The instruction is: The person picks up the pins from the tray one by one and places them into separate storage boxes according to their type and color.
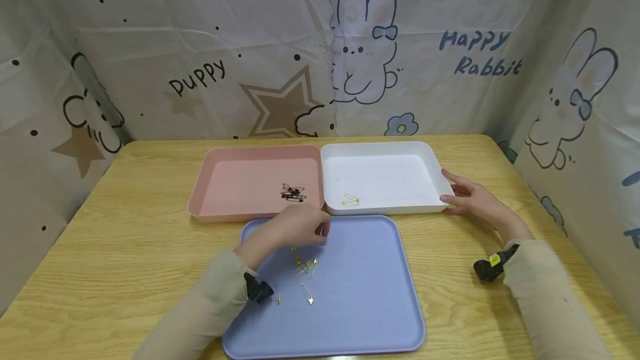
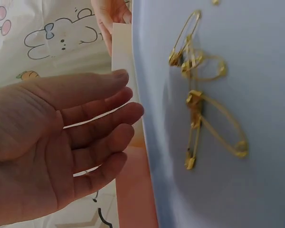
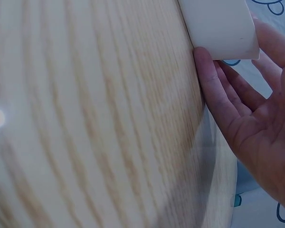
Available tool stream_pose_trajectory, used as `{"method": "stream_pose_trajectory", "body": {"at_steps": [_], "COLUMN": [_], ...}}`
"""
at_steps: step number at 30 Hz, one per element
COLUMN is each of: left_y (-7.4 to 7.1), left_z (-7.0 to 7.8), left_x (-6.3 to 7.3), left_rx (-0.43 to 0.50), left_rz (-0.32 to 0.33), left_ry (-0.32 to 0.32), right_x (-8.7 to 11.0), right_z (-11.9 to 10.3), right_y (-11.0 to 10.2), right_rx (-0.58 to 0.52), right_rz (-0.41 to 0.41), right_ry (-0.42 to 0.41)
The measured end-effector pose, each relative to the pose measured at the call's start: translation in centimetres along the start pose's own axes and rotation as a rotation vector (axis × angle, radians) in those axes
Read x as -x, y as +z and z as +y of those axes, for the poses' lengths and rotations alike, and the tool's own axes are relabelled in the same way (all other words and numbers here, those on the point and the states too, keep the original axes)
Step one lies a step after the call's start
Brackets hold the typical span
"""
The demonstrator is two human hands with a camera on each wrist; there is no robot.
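Observation:
My left hand (image 1: 302, 224) hovers over the far left part of the blue tray (image 1: 360, 293), its fingers loosely bent with nothing between them. Below and nearer lie several gold safety pins (image 2: 194, 111), some in a small heap and others apart. At the right end of the white tray (image 1: 385, 179), my right hand (image 1: 475, 201) holds its wall near the front corner. One fingertip (image 3: 204, 54) of that hand meets the tray's lower edge in the right wrist view. Gold safety pins (image 1: 351, 200) rest inside the white tray, near its front left corner.
Left of the white tray and against it stands a pink tray (image 1: 240, 182) with a pile of black safety pins (image 1: 292, 193). All three trays sit on a wooden table (image 1: 125, 226). Printed cloth (image 1: 270, 32) hangs behind and at both sides.

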State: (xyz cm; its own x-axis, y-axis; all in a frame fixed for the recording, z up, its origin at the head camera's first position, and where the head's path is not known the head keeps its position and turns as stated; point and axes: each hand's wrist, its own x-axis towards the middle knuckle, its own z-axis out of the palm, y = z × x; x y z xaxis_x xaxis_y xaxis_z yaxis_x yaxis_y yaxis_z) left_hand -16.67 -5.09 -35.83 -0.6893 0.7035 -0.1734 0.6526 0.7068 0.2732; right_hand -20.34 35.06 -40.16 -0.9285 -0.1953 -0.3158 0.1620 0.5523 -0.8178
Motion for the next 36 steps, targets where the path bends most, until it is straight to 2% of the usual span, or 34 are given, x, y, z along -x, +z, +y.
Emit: {"method": "stream_pose_trajectory", "body": {"at_steps": [6, 11, 20, 27, 36], "left_y": [0.8, 1.3, 1.6, 1.8, 1.5], "left_z": [0.1, 0.3, 0.5, 0.2, 0.2], "left_x": [0.4, 0.7, 0.8, 0.6, 0.5], "left_rx": [0.009, -0.002, 0.017, 0.038, 0.041], "left_rz": [-0.074, -0.131, -0.133, -0.137, -0.144], "left_ry": [0.041, 0.018, -0.026, 0.007, 0.034], "right_x": [0.1, 0.2, 0.2, 0.1, -0.1], "right_z": [-0.1, -0.1, -0.3, -0.4, -0.2], "right_y": [0.0, 0.0, 0.0, -0.1, 0.1], "right_rx": [0.017, 0.009, -0.007, 0.015, -0.040], "right_rz": [0.004, -0.001, 0.003, 0.001, -0.013], "right_ry": [0.005, 0.008, 0.009, 0.016, 0.010]}}
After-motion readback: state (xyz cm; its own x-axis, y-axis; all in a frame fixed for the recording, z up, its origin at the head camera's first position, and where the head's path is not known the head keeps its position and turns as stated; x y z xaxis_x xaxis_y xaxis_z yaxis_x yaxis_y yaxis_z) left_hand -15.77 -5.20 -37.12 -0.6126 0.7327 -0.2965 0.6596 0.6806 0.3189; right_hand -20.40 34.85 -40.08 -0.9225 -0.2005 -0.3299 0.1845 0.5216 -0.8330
